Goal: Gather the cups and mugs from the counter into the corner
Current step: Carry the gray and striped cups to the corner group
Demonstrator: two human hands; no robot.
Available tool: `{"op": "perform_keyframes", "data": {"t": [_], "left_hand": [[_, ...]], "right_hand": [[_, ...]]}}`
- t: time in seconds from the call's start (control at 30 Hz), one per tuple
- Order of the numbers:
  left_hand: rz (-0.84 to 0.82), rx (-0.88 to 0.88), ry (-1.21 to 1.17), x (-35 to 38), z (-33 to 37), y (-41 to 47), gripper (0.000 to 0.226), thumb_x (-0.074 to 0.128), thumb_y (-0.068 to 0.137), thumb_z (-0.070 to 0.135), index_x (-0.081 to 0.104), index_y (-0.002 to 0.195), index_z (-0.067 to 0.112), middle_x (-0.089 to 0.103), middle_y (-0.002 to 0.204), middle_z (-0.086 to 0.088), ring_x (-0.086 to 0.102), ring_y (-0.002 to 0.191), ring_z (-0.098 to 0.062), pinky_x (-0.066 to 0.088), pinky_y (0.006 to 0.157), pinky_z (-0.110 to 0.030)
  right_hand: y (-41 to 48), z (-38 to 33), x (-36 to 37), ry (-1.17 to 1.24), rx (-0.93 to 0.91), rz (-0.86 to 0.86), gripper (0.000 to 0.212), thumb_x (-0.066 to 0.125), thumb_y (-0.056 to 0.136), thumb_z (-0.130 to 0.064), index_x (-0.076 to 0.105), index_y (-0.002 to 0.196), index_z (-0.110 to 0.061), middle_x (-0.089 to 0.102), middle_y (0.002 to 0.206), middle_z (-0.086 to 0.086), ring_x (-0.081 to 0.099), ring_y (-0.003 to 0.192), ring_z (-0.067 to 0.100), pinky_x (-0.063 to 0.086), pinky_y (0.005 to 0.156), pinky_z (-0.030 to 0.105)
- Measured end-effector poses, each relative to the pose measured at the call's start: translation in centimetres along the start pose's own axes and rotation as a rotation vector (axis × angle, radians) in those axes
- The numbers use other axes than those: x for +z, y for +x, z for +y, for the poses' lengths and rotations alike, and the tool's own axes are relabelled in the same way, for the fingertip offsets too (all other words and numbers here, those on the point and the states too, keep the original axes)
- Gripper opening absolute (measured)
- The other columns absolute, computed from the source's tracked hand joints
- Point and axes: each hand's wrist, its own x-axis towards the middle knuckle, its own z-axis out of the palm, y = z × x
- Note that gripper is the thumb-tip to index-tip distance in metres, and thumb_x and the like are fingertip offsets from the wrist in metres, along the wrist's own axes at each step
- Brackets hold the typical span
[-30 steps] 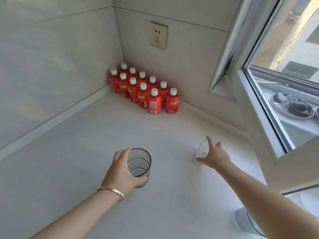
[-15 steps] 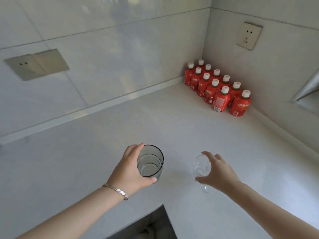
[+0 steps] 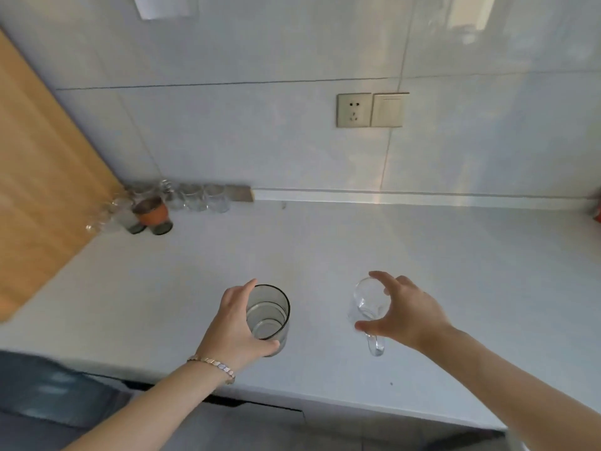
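My left hand (image 3: 235, 323) grips a smoky grey glass tumbler (image 3: 268, 315) by its side, held upright above the white counter (image 3: 422, 255) near the front edge. My right hand (image 3: 403, 312) holds a clear glass mug (image 3: 369, 301) from above, its handle (image 3: 375, 345) hanging down toward me. In the far left corner, against a wooden panel (image 3: 39, 177), stands a cluster of several clear glasses (image 3: 198, 196), a dark tumbler with an orange band (image 3: 153, 214) and another dark glass (image 3: 131, 222).
A socket and switch plate (image 3: 372, 109) sit on the tiled back wall. A sliver of a red bottle (image 3: 597, 206) shows at the right edge. The counter's front edge (image 3: 325, 402) runs below my wrists, with the floor beneath.
The view has swung left from the right corner with the red bottles to the left corner with the gathered glasses. Both hands still carry the tumbler and the mug.
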Motion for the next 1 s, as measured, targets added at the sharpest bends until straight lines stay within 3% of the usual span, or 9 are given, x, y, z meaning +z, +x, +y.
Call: {"op": "perform_keyframes", "data": {"t": [0.3, 0.47, 0.53, 0.7, 0.87, 1.0], "left_hand": [[0.009, -0.108, 0.014, -14.3, -16.0, 1.7, 0.093, 0.079, 0.064, 0.018, 0.026, 0.14, 0.022, 0.028, 0.136, 0.003, 0.041, 0.101, -0.01, 0.035, 0.088, -0.018], [0.017, -0.136, 0.007, -18.4, -21.0, 5.7, 0.09, 0.077, 0.065, 0.013, 0.027, 0.14, 0.02, 0.027, 0.139, -0.001, 0.04, 0.118, -0.015, 0.034, 0.094, -0.021], [0.03, -0.15, 0.024, -19.0, -22.1, 7.8, 0.091, 0.077, 0.063, 0.013, 0.027, 0.139, 0.021, 0.027, 0.139, -0.002, 0.036, 0.129, -0.022, 0.036, 0.099, -0.026], [-0.021, -0.163, 0.075, -20.3, -24.0, 14.6, 0.096, 0.075, 0.064, 0.015, 0.022, 0.143, 0.022, 0.024, 0.138, -0.002, 0.029, 0.132, -0.022, 0.035, 0.097, -0.026], [-0.099, -0.152, 0.202, -20.2, -24.8, 23.1, 0.093, 0.076, 0.061, 0.025, 0.027, 0.14, 0.02, 0.029, 0.136, -0.001, 0.038, 0.127, -0.022, 0.046, 0.096, -0.034], [-0.174, -0.098, 0.335, -19.8, -24.8, 29.5, 0.089, 0.078, 0.061, 0.028, 0.031, 0.136, 0.014, 0.032, 0.138, -0.002, 0.041, 0.126, -0.023, 0.046, 0.098, -0.035]], "right_hand": [[5.3, -18.7, 6.9, 0.008, -0.028, -0.031, 0.089, 0.076, 0.063, -0.055, 0.032, 0.138, -0.036, 0.053, 0.121, -0.001, 0.059, 0.106, 0.019, 0.046, 0.085, 0.028], [8.9, -24.6, 9.6, -0.017, -0.038, -0.044, 0.09, 0.077, 0.063, -0.054, 0.031, 0.139, -0.035, 0.053, 0.122, 0.0, 0.06, 0.105, 0.019, 0.048, 0.087, 0.029], [10.2, -25.8, 10.1, -0.031, -0.047, -0.05, 0.091, 0.077, 0.062, -0.054, 0.031, 0.139, -0.035, 0.053, 0.122, -0.001, 0.06, 0.106, 0.02, 0.049, 0.087, 0.03], [15.4, -28.3, 11.6, -0.043, -0.055, -0.066, 0.092, 0.076, 0.062, -0.054, 0.029, 0.14, -0.036, 0.052, 0.124, -0.001, 0.059, 0.108, 0.02, 0.048, 0.087, 0.029], [22.3, -29.9, 12.7, -0.018, -0.051, -0.09, 0.093, 0.075, 0.063, -0.055, 0.027, 0.141, -0.037, 0.05, 0.127, -0.003, 0.059, 0.11, 0.019, 0.048, 0.088, 0.029], [26.4, -30.6, 13.0, -0.01, -0.032, -0.11, 0.094, 0.074, 0.064, -0.056, 0.025, 0.142, -0.038, 0.049, 0.128, -0.004, 0.059, 0.108, 0.018, 0.047, 0.087, 0.027]]}}
